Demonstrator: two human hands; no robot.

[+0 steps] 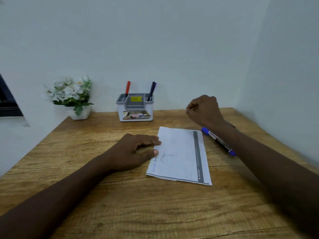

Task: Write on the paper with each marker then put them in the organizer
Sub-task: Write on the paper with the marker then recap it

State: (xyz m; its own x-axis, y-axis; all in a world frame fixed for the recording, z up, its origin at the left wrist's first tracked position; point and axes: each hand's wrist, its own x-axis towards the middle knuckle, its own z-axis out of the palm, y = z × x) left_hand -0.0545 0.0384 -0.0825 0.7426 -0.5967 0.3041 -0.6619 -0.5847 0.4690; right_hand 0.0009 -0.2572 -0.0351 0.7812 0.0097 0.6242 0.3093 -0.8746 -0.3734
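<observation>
The wooden bench [120, 195] has free room in front. The paper [181, 156] lies with its long axis running away from the person; the left hand [133, 150] presses its left edge, fingers flat. The right hand [205, 111] hovers clenched, holding nothing visible. The blue marker [218, 140] lies diagonally beside the paper, partly hidden by the wrist. 2 markers stand in the organizer [134, 107].

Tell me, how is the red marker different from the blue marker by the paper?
The red marker stands upright in the organizer; the blue marker lies flat on the table, right of the paper. The red one is half hidden inside a compartment; the blue one mostly shows, partly under the right arm. Neither is being held.
</observation>
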